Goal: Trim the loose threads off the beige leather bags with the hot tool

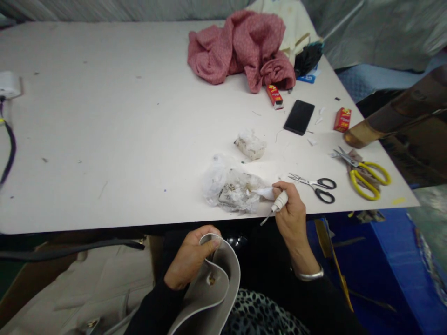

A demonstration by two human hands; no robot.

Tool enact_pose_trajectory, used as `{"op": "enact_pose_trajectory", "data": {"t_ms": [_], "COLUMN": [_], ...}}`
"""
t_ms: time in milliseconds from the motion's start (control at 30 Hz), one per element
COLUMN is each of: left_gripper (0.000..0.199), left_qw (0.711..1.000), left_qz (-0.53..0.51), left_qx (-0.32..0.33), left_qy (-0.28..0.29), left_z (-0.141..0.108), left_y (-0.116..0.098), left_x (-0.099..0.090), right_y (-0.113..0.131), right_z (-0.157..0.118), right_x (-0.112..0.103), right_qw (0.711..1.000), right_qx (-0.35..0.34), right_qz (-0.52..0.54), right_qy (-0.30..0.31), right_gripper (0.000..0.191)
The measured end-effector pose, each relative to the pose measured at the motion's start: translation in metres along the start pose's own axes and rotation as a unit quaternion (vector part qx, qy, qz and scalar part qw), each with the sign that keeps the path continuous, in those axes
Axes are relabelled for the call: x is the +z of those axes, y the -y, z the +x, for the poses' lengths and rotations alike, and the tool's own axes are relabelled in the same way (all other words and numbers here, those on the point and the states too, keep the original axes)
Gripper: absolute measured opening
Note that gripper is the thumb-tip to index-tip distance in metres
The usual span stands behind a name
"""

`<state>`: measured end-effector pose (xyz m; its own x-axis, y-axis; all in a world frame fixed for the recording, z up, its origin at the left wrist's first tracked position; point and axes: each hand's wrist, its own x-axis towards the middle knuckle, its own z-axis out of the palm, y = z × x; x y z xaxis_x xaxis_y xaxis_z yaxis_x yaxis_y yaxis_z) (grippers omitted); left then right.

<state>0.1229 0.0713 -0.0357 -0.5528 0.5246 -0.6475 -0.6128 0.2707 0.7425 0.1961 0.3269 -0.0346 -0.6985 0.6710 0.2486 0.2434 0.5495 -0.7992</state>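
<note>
My left hand [195, 255] is closed on the curved edge of a light grey, leather-like bag [209, 298], thumb on top. A metal snap or stud shows on its rounded flap. In my right hand [290, 214] is a small tool with a white wrapped handle [280, 201], its thin, dark tip pointing down and left at the table edge. Just left of these fingers lies a crumpled clear plastic bag [240, 190] around a stained, dirty block. A second stained white block [250, 145], partly wrapped in plastic, sits behind it.
Small black-handled scissors [316, 186] and larger yellow-handled scissors [366, 174] lie right of my right hand. Farther back are a phone [299, 117], two red boxes [274, 97] and a red cloth [240, 49]. A brown tube [394, 109] juts over the right edge. Grey bags [104, 284] lie lower left.
</note>
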Motion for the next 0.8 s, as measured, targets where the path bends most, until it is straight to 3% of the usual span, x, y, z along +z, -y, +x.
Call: {"op": "enact_pose_trajectory", "data": {"t_ms": [167, 300, 500, 800], "left_gripper": [0.024, 0.024, 0.027, 0.026], "left_qw": [0.998, 0.996, 0.996, 0.993], "left_qz": [0.062, 0.080, 0.061, 0.067], "left_qx": [0.027, 0.041, 0.069, 0.099], "left_qy": [0.004, 0.001, 0.012, 0.019], "left_z": [-0.009, -0.015, -0.020, -0.032], "left_y": [-0.005, -0.007, -0.004, -0.003], "left_x": [0.002, 0.001, 0.001, -0.001], "right_y": [0.001, 0.022, 0.049, 0.052], "right_z": [-0.002, -0.018, -0.045, -0.044], "right_x": [0.005, -0.002, -0.006, 0.008], "right_qw": [0.997, 0.988, 0.985, 0.982], "right_qx": [-0.057, -0.106, -0.049, -0.018], "right_qz": [-0.024, 0.069, 0.166, 0.176], "right_qy": [-0.039, -0.090, -0.012, -0.061], "right_gripper": [0.023, 0.036, 0.014, 0.014]}}
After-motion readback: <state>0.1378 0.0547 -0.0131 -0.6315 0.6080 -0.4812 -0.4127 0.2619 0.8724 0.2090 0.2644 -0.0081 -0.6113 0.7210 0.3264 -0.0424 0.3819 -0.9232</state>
